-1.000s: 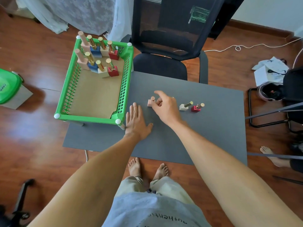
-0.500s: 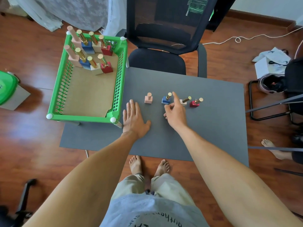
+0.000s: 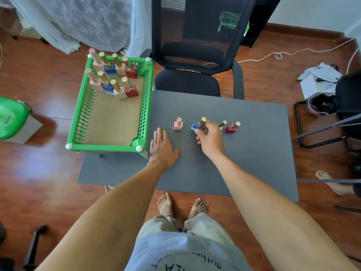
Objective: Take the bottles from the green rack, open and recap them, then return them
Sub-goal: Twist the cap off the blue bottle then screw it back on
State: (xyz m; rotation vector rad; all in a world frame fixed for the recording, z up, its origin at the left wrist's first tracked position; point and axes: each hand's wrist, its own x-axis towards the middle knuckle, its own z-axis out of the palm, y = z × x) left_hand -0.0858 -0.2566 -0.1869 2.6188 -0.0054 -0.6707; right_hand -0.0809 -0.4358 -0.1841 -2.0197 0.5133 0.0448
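L hand (image 3: 162,147) lies flat, fingers straight, on the grey mat (image 3: 254,153) just right of the green rack (image 3: 145,106), holding nothing. Pink bottle (image 3: 178,124) stands further right of the rack. R hand (image 3: 210,136) pinches the blue bottle (image 3: 197,126), tilted, beside it. Tip: bring L hand over to steady the base, twist the gold cap w/ R.

Green rack (image 3: 80,112); blue bottle (image 3: 196,126); grey table (image 3: 254,153).

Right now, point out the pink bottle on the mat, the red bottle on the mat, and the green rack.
pink bottle (image 3: 178,125), head view, its body.
red bottle (image 3: 231,128), head view, its body.
green rack (image 3: 101,147), head view, near rim.
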